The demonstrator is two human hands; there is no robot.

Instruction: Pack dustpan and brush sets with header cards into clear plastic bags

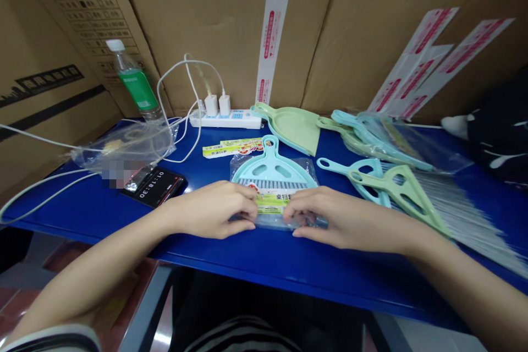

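A light blue mini brush (270,168) lies in a clear plastic bag (306,171) on the blue table (256,256), near the front edge. A yellow-green paper label (272,203) sits at the bag's near end. My left hand (210,210) pinches the bag's near left corner at the label. My right hand (338,217) presses and pinches the near right corner. Both hands rest on the table.
Behind lie another label card (231,148), a green dustpan (295,127), bagged dustpans (383,137), loose brushes (383,181), and a pile of clear bags (462,209). At left are a phone timer (154,185), plastic bags (124,146), a bottle (136,85), a power strip (231,118). Cardboard boxes (371,27) wall the back.
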